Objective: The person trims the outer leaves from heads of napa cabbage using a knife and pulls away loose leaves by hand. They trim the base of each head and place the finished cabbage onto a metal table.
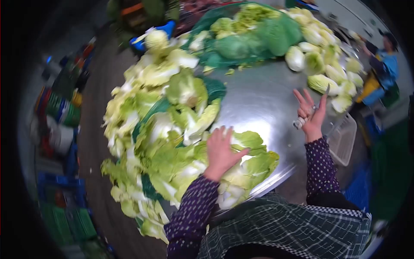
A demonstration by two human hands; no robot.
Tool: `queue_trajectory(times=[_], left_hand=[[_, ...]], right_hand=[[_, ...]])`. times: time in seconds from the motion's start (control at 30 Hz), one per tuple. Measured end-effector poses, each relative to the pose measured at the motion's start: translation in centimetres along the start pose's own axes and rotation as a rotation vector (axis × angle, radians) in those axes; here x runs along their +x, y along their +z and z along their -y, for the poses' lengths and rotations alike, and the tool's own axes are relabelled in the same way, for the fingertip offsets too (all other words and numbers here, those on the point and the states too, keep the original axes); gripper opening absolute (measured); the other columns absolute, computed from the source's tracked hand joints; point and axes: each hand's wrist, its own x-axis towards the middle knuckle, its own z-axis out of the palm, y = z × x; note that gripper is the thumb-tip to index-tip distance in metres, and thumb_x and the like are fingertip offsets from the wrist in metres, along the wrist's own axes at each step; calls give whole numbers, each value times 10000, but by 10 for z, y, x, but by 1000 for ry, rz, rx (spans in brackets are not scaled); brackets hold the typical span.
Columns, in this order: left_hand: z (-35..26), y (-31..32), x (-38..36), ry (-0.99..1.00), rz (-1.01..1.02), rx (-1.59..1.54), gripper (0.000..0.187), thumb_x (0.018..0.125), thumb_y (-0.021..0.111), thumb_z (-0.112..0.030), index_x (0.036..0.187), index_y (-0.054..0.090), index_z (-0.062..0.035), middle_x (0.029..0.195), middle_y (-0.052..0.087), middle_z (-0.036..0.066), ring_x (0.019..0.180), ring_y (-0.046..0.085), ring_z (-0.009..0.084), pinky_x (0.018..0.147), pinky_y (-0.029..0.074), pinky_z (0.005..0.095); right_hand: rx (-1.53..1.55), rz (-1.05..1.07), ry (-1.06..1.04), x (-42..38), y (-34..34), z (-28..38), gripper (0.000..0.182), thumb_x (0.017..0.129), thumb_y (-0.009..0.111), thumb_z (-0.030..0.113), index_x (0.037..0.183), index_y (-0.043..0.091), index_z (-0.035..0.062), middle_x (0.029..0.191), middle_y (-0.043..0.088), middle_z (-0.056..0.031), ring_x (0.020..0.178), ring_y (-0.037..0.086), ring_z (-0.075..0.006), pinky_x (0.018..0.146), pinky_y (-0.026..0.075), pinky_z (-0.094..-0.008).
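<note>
My left hand [222, 152] is open, fingers spread, over the loose outer cabbage leaves [172, 162] heaped at the table's near left. My right hand [314, 113] is raised to the right, above the table's edge. It grips a small knife [298, 123], whose pale handle end sticks out beside the palm while the blade tip points up past the thumb. Two of that hand's fingers stretch upward. A large leafy cabbage piece [188, 93] with its cut base showing lies on the pile beyond my left hand.
Trimmed Chinese cabbages [321, 62] are piled at the back right of the metal table [254, 95]. Green mesh sacks [258, 41] with cabbages lie at the back. A person wearing blue gloves [166, 29] stands behind the leaf heap; another person [384, 71] is far right. A white plastic basket [343, 140] stands beside my right forearm.
</note>
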Motion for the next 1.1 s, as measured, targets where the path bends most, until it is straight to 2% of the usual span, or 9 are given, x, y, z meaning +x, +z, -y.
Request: queue_trajectory(times=[0.2, 0.43, 0.5, 0.63, 0.77, 0.87, 0.97, 1.03, 1.1], left_hand=[[36, 31, -67, 23, 331, 190, 564, 629, 716, -387, 1060, 596, -42, 1143, 537, 168, 1086, 452, 351, 963, 322, 495], [98, -47, -155, -265, 243, 298, 496, 616, 731, -379, 1027, 641, -116, 1167, 565, 119, 1058, 488, 279, 953, 323, 486], [133, -84, -156, -404, 361, 221, 493, 668, 722, -430, 1034, 650, -109, 1169, 583, 127, 1064, 536, 273, 927, 365, 454], [139, -130, -70, -684, 487, 88, 469, 710, 701, -446, 993, 654, -74, 885, 672, 134, 809, 644, 288, 745, 491, 393], [195, -77, 53, -509, -125, -158, 443, 743, 707, -409, 910, 657, -2, 723, 650, 152, 666, 640, 280, 629, 492, 378], [253, -24, 142, -937, 87, -412, 707, 763, 633, -540, 993, 616, 129, 880, 648, 270, 839, 643, 310, 735, 483, 353], [272, 15, 175, -980, -125, -144, 656, 738, 690, -484, 977, 630, 124, 887, 647, 279, 855, 639, 277, 735, 475, 343], [271, 14, 176, -1063, -255, -674, 594, 709, 782, -295, 1097, 527, 75, 972, 573, 200, 896, 571, 228, 792, 461, 378], [262, 17, 161, -1008, -407, -626, 592, 667, 807, -223, 1098, 507, 51, 996, 576, 180, 898, 571, 222, 786, 459, 347]], right_hand=[[-1088, -62, 279, 5, 46, -114, 443, 835, 671, 278, 1126, 600, -47, 720, 625, -62, 426, 447, -49, 407, 373, -202], [-1256, 277, -228, 106, 110, -264, 425, 813, 679, 318, 989, 637, -67, 757, 645, -144, 499, 597, -176, 465, 460, -300], [-1125, 162, 323, 121, 122, -282, 399, 806, 684, 316, 962, 647, -49, 713, 640, -136, 477, 587, -176, 449, 459, -308], [-1106, 2, 356, 127, 69, -313, 382, 798, 699, 257, 1010, 626, -52, 674, 627, -107, 440, 550, -142, 404, 434, -301], [-1002, -31, 343, 133, 57, -305, 403, 806, 691, 212, 1081, 600, -68, 682, 620, -90, 430, 527, -134, 416, 423, -289], [-1046, 19, 215, 168, 73, -291, 361, 812, 683, 237, 992, 615, -68, 664, 612, -88, 428, 530, -138, 415, 421, -288], [-1022, 51, 144, 216, 103, -287, 346, 815, 676, 274, 847, 626, -66, 611, 592, -82, 422, 531, -143, 408, 419, -290], [-1093, 101, 557, 235, 111, -301, 439, 843, 656, 270, 1102, 568, -73, 604, 541, -20, 417, 482, -84, 376, 387, -246], [-988, 158, 493, 230, 112, -308, 403, 837, 657, 279, 1027, 588, -69, 584, 546, -36, 414, 493, -100, 382, 396, -257]])
